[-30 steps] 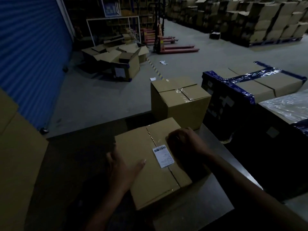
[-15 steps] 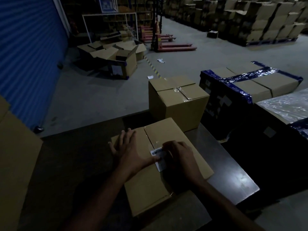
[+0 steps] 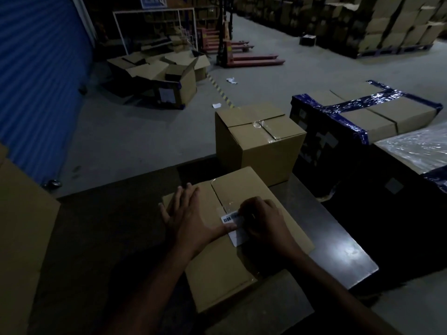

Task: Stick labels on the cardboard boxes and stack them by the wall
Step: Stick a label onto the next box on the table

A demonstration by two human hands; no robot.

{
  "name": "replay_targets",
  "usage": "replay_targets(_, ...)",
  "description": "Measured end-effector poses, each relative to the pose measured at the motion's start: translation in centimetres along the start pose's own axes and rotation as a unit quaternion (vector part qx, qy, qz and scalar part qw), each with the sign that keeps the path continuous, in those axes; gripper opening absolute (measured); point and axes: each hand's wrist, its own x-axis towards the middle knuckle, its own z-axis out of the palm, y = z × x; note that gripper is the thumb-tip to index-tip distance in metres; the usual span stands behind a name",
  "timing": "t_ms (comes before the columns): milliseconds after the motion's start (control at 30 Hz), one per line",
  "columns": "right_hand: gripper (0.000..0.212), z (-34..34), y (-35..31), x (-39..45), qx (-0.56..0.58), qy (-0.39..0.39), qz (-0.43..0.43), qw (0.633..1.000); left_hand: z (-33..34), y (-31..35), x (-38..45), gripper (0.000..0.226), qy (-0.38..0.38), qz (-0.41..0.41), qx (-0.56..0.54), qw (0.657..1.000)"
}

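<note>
Down on the dark, glossy counter [image 3: 338,250] lies a sealed brown cardboard box [image 3: 217,269] with a strip of clear tape along its top seam. A white rectangular label with a black barcode [image 3: 233,228] sits on the box top, straddling the taped seam near the middle. The left hand [image 3: 191,221] lies flat on the left flap, fingers spread and extended, its thumb touching the label's left edge. The right hand [image 3: 263,221] is curled, fingertips bent down onto the label's right part, covering much of it; it presses rather than grips anything.

Just beyond this box, at the counter's far edge, stands a taller sealed brown cardboard box [image 3: 258,143], also taped across its top, close to the first one. To the right is a large carton bound with dark blue tape [image 3: 362,117]. A plain cardboard sheet [image 3: 21,226] fills the left foreground. On the grey concrete floor [image 3: 135,136] beyond, several opened, flattened cartons [image 3: 164,73] lie near a blue corrugated shutter [image 3: 36,81], and a red pallet jack [image 3: 242,54] stands farther back.
</note>
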Motion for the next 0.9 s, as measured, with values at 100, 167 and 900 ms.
replay_targets(100,0.033,0.2,-0.2,-0.1,-0.016,-0.006,0.012,1.000,0.1,-0.2,0.0,0.146,-0.002,0.002,0.003,1.000)
replay_targets(167,0.029,-0.1,-0.3,0.0,-0.002,-0.007,0.001,1.000,0.1,-0.2,-0.1,0.146,0.000,0.004,0.007,1.000)
replay_targets(900,0.020,0.5,-1.9,-1.7,-0.130,0.065,-0.030,0.989,-1.2,-0.3,1.6,0.149,-0.013,0.004,0.068,0.998)
